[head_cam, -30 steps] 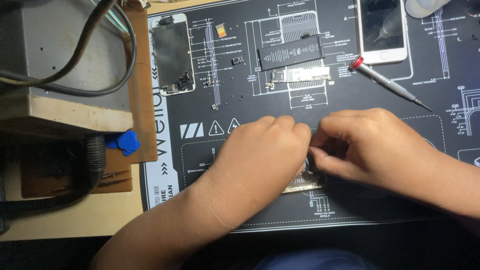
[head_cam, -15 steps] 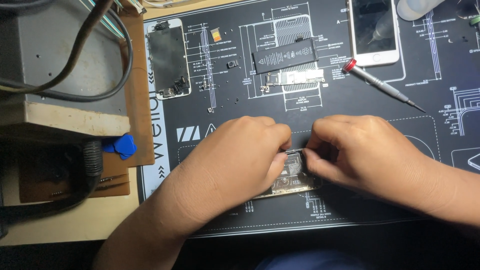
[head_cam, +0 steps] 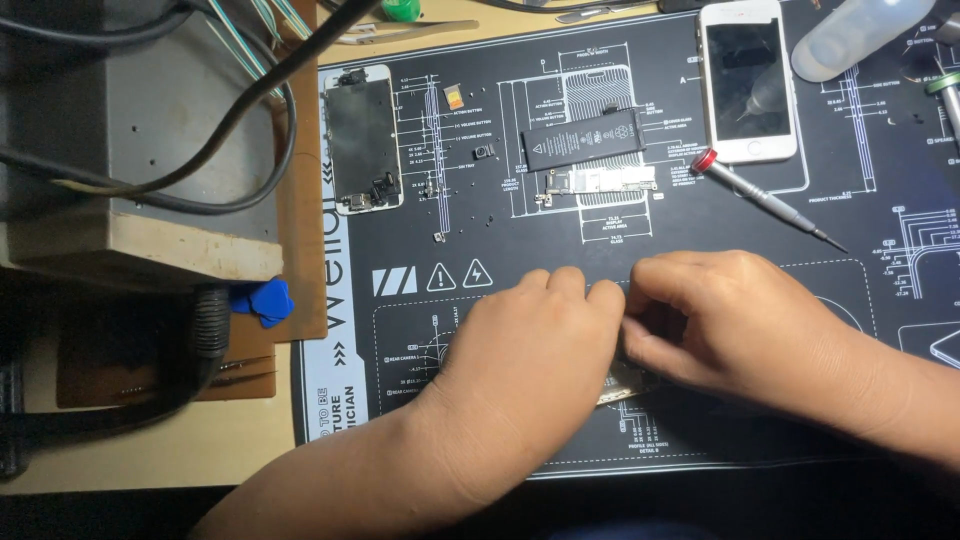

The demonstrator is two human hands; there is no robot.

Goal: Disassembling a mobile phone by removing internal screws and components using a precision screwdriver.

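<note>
Both hands working low on the mat (head_cam: 860, 180): left hand (head_cam: 535, 350) curled over, pressing the phone frame (head_cam: 628, 382) down, right hand (head_cam: 735, 320) pinching its edge, fingertips together. Screwdriver (head_cam: 770, 200) lying just above.

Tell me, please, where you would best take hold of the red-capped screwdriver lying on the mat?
Probably by the thicker grey handle of the screwdriver, just below its red cap, coming from above. It lies flat and slanted on the dark mat, its thin tip pointing lower right, free of the white phone beside it.
</note>
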